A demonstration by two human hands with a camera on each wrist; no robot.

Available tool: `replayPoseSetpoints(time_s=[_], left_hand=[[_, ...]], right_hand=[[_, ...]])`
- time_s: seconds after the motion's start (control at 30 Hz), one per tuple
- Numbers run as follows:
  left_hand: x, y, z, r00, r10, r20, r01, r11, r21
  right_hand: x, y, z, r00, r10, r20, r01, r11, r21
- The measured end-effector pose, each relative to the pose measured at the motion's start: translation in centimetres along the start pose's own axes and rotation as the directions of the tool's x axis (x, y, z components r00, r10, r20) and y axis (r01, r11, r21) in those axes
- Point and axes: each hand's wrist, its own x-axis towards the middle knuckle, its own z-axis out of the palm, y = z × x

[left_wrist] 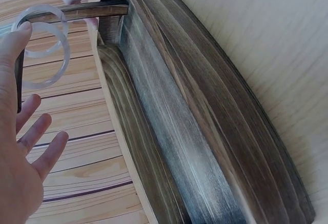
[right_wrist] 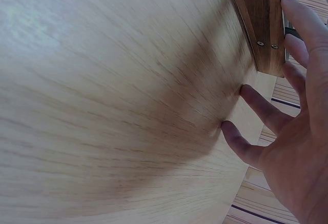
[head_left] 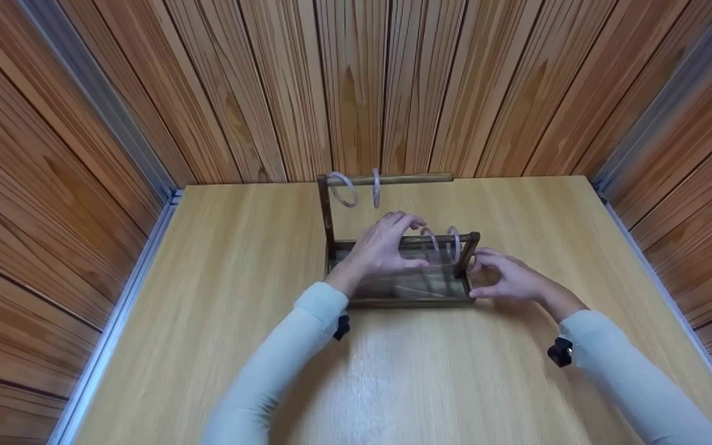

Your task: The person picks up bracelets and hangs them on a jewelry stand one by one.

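Observation:
A dark wooden bangle stand (head_left: 415, 287) has a tray base, a tall rear bar (head_left: 415, 178) and a lower bar. Two pale bangles hang on each bar, one (head_left: 376, 198) of them on the tall bar and another (head_left: 457, 242) on the lower. My left hand (head_left: 384, 244) reaches over the tray, fingers spread, its thumb (left_wrist: 23, 28) overlapping the lower-bar bangles in the left wrist view. At the stand's right end, my right hand (head_left: 510, 278) grips the end piece (right_wrist: 264, 34) between thumb and fingers. Its other fingers spread over the table.
The stand sits on a pale wooden table (head_left: 238, 278). Slatted wood panels (head_left: 356, 86) rise behind and at both sides, with metal rails (head_left: 115, 334) along the table's side edges. The tall bar's right end is free.

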Motion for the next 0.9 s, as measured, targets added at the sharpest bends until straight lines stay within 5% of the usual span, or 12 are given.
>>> replayPoseSetpoints(time_s=[0.37, 0.9], left_hand=[[-1.7, -1.0, -0.6, 0.999, -0.046, 0.014, 0.046, 0.999, -0.021], [-5.6, -3.6, -1.9, 0.999, -0.045, -0.016, 0.045, 0.998, -0.037]], right_hand=[[0.1, 0.1, 0.0, 0.997, -0.077, -0.032, 0.077, 0.997, 0.001], [0.3, 0.0, -0.1, 1.0, -0.011, 0.014, 0.011, 1.0, 0.007]])
